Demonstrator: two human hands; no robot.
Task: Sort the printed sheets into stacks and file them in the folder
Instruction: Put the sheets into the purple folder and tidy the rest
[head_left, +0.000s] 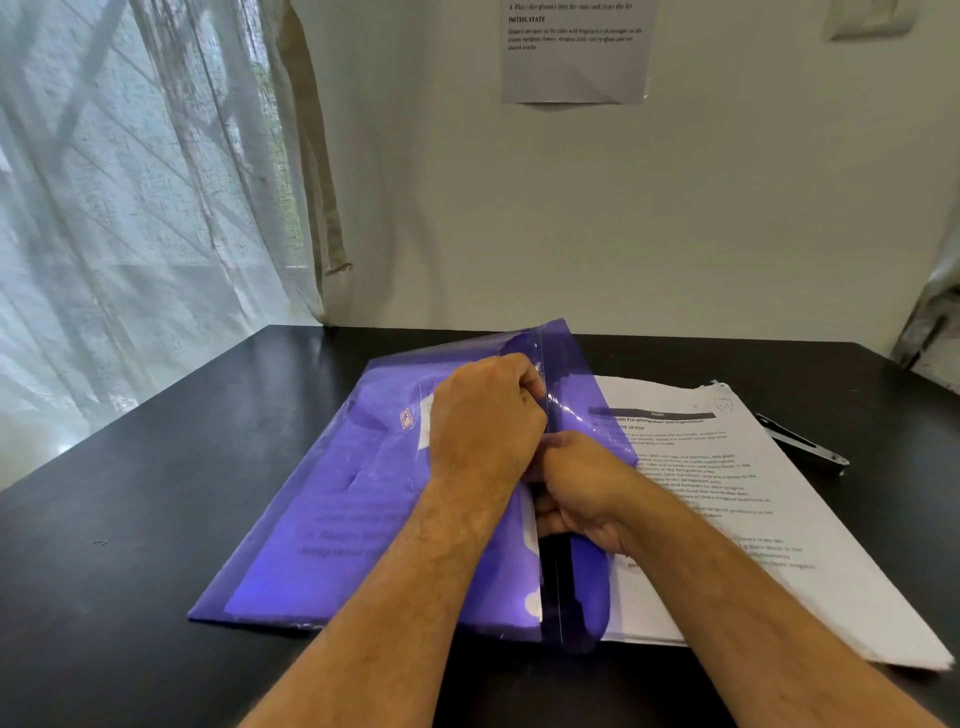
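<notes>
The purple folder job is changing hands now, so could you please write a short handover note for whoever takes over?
Left hand: grips the flap edge of the purple plastic folder.
Right hand: fingers curled at the folder's opening, under the flap.
Folder lies on the black table, printed sheets visible inside.
Stack of printed sheets lies outside, to the right, partly under the folder.
Black stapler beyond the stack.
Left: file the stack, close the flap.

Both hands (488, 421) (582, 493) gripping purple folder (332, 499), printed sheets (737, 519) beside
</notes>
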